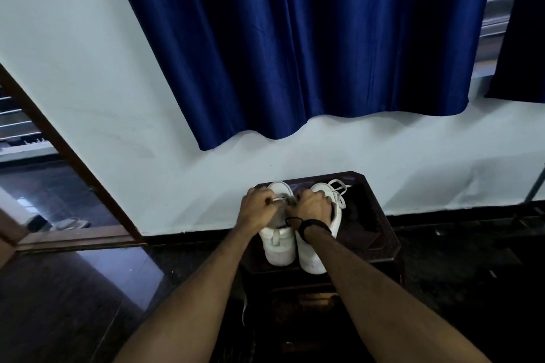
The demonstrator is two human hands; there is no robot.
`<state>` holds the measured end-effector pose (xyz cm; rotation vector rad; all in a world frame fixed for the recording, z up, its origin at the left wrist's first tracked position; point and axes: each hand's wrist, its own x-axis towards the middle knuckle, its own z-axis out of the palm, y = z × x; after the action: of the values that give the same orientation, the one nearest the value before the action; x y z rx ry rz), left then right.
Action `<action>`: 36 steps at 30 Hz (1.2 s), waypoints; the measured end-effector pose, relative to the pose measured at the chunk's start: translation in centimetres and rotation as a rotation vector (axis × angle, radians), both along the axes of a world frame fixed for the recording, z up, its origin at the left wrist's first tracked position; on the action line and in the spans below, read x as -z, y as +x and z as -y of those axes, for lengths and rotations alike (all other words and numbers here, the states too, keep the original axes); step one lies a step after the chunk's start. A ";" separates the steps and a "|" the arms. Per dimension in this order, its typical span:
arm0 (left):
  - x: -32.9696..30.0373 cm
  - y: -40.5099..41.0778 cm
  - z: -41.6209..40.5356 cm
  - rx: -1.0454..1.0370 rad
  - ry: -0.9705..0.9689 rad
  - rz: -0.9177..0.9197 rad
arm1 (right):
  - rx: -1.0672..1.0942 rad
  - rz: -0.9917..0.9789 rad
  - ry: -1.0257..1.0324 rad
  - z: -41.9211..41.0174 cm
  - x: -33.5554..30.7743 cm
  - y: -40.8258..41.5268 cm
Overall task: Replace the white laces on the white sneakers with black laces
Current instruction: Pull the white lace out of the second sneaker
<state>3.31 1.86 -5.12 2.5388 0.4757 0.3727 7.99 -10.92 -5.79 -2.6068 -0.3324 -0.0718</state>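
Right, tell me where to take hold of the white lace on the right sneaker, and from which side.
Pinch the loose loops of the white lace where they spill over the outer side of the right sneaker, near its toe. Come from the right: the loops lie free and open there, apart from the right hand and left hand, which are both curled at the left sneaker.

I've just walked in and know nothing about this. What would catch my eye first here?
First, the big blue curtain hanging down the white wall across the top. Below it, two white sneakers stand side by side on a small dark table. Both hands, left hand and right hand, work at the left shoe's opening, while the right shoe's white laces lie loose.
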 end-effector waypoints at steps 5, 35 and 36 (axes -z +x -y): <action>-2.1 -0.1 0.0 0.090 0.273 -0.153 | 0.013 0.010 -0.019 -0.1 -0.1 0.1; -1.4 0.3 2.7 0.085 0.649 -0.158 | -0.010 -0.029 -0.017 0.5 -0.7 -0.4; -1.0 0.2 2.7 0.065 0.638 -0.128 | -0.008 -0.030 -0.021 0.5 -0.7 -0.4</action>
<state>3.53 -0.84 -4.13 3.2028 0.3568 0.3839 7.59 -11.41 -5.12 -2.6239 -0.3350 -0.0269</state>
